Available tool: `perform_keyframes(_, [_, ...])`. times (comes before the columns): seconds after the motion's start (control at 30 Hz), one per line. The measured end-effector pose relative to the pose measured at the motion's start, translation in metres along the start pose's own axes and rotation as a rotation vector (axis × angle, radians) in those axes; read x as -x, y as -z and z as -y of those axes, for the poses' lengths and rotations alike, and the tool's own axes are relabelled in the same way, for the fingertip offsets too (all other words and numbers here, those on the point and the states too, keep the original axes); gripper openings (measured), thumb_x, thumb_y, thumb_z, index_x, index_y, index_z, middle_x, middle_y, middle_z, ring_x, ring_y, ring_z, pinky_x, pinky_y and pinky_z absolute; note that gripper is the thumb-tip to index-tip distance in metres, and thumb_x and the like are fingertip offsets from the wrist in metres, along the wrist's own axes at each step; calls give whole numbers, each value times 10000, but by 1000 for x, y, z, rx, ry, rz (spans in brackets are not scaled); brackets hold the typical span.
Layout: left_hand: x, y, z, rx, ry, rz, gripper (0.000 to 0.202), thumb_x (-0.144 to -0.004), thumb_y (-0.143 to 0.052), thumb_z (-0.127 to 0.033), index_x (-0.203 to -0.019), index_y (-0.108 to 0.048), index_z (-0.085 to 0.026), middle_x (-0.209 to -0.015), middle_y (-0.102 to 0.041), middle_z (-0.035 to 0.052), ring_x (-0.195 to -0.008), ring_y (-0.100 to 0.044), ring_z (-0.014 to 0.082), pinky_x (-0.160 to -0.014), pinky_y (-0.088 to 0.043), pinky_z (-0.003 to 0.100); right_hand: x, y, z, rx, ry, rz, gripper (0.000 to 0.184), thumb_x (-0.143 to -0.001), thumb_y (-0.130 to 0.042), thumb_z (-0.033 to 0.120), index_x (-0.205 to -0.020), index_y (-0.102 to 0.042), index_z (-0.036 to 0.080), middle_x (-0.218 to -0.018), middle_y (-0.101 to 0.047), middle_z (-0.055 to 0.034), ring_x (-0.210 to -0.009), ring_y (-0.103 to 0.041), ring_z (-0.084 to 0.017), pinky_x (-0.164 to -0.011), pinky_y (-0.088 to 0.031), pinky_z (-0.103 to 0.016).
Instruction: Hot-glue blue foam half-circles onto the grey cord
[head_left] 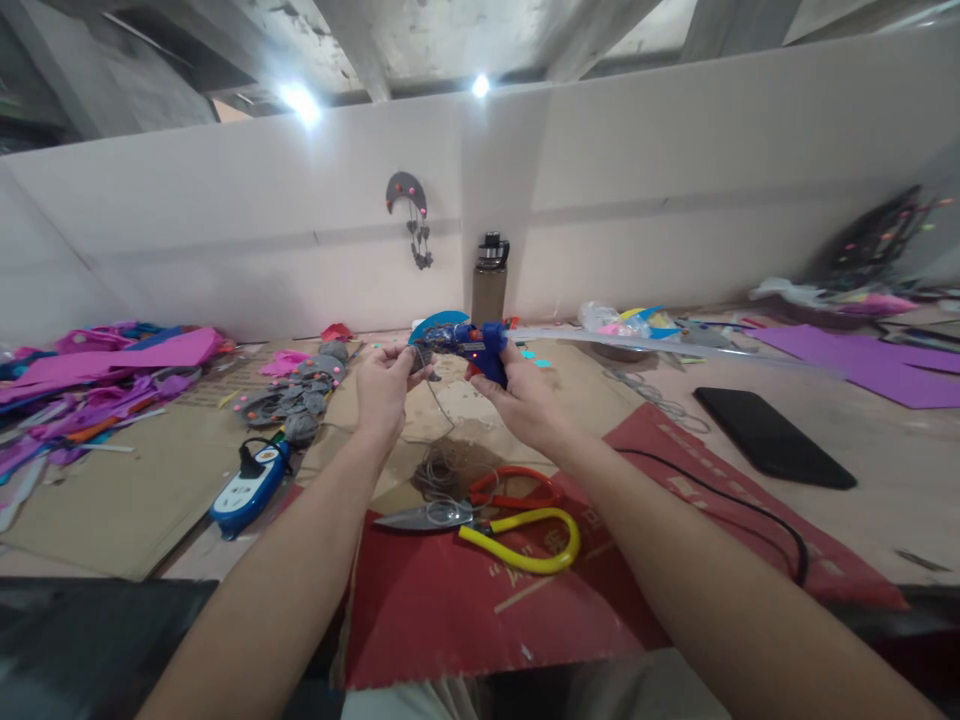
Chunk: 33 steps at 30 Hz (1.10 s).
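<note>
My right hand (517, 392) is wrapped round the handle of a blue hot glue gun (487, 345), whose nozzle points left and shows a small red light. A clear glue stick (555, 335) seems to run out of its back. Close to the nozzle, my left hand (386, 385) pinches a small grey piece (424, 358); its exact shape is too small to make out. From it a thin grey string (442, 400) hangs down towards a tangle of grey yarn (439, 470) on the cardboard.
Scissors (517, 545) with red and yellow handles lie on red cardboard (450, 630) in front. Leftward are a power strip (251, 488), grey felt pieces (300, 390) and coloured scraps (112, 370). A bottle (490, 285) stands behind; a black phone (772, 437) lies right.
</note>
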<state>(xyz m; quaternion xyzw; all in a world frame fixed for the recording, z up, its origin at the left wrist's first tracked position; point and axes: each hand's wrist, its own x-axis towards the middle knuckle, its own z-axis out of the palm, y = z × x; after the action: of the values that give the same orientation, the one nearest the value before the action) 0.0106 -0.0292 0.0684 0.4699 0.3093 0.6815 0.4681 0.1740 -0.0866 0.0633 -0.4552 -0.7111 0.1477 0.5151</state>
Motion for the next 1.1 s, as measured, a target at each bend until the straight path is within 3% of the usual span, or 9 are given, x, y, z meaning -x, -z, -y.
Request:
perform_keyframes(0.8, [-1, 3, 2, -68, -38, 14, 205, -681, -662, -258, -779, -555, -114, -682, -645, 28, -622, -665, 143, -618, -565, 278, 0, 2, 5, 152, 20, 7, 265, -821, -471, 247, -1076, -495, 179, -876, -609, -71, -771, -542, -205, -713, -423, -346])
perform_keyframes(1.1, [-4, 4, 0, -52, -49, -17, 209, -679, -664, -256, -773, -545, -113, -709, -647, 40, -630, -664, 151, -606, -563, 283, 0, 2, 2, 125, 15, -39, 362, -814, -476, 258, -1171, -482, 197, -957, -621, -83, -830, -558, -219, -762, -434, -367])
